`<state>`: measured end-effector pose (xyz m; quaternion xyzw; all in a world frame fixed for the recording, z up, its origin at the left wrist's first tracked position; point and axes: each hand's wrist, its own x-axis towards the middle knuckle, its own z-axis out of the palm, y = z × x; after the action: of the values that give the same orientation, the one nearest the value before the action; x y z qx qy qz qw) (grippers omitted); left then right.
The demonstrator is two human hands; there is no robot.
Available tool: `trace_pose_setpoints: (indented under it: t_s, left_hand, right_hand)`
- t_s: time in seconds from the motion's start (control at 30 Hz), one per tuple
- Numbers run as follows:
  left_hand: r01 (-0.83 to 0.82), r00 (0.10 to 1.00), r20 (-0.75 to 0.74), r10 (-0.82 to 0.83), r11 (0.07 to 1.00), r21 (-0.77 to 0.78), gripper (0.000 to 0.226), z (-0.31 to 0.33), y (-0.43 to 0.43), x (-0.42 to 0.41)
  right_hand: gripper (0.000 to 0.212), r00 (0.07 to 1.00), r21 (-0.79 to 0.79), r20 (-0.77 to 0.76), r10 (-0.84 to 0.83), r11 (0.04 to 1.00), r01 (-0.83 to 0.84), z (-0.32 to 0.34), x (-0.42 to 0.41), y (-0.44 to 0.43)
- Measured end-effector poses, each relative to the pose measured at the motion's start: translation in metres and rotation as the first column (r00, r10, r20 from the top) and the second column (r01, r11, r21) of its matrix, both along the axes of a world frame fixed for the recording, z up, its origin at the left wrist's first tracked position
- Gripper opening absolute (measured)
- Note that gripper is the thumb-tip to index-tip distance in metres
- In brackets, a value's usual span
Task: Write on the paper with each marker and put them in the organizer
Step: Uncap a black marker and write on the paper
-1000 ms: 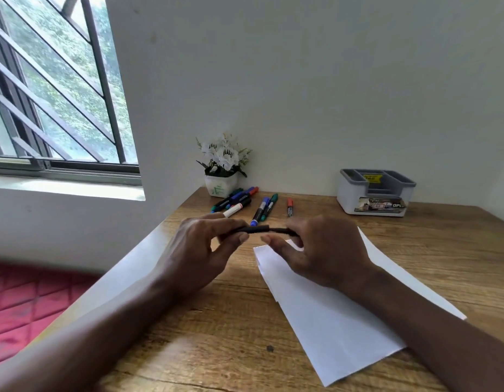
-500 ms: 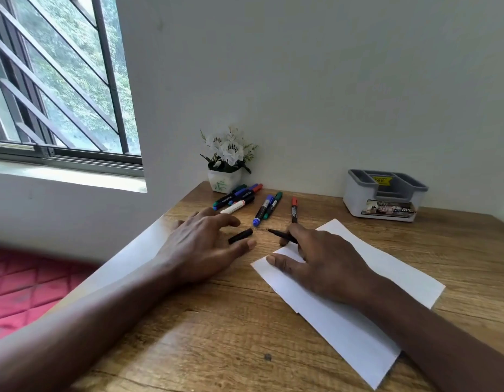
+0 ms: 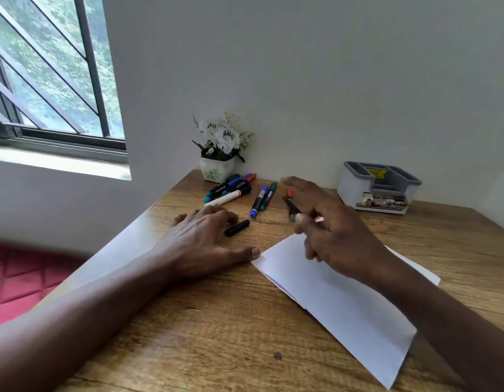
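Right hand is raised above the paper's far corner, fingers spread and motion-blurred. A thin dark marker appears pinched between thumb and forefinger, though the blur leaves the grip uncertain.

Left hand lies flat on the table, palm down, fingers loosely open, holding nothing; its thumb tip touches the paper's near-left corner. A black cap lies just beside the left fingertips, apart from them.

Loose markers lie near the table's far edge, beside a flowerpot at the far-left corner. The organizer stands against the wall at the far edge, well right of the markers.
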<state>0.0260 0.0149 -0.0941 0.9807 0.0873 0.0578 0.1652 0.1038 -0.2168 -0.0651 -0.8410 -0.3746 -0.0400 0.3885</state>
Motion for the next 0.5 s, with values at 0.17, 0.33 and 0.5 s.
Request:
trace_pose_setpoints:
  t_s: [0.17,0.33,0.5]
  left_hand:
    - [-0.003,1.000,-0.012,0.002,1.000,-0.011,0.094,0.001,0.000,-0.001]
    - [-0.002,1.000,-0.028,0.001,1.000,-0.017,0.093,0.003,0.000,-0.001]
    - [-0.006,0.999,-0.035,0.005,1.000,-0.012,0.093,0.003,-0.001,-0.002]
  right_hand:
    - [0.029,0.708,0.390,-0.620,0.339,0.916,-0.096,-0.005,-0.010,0.005]
    - [0.040,0.641,0.454,-0.629,0.440,0.877,-0.157,-0.010,-0.009,0.004]
    - [0.032,0.798,0.336,-0.553,0.239,0.941,-0.049,-0.013,-0.016,0.011]
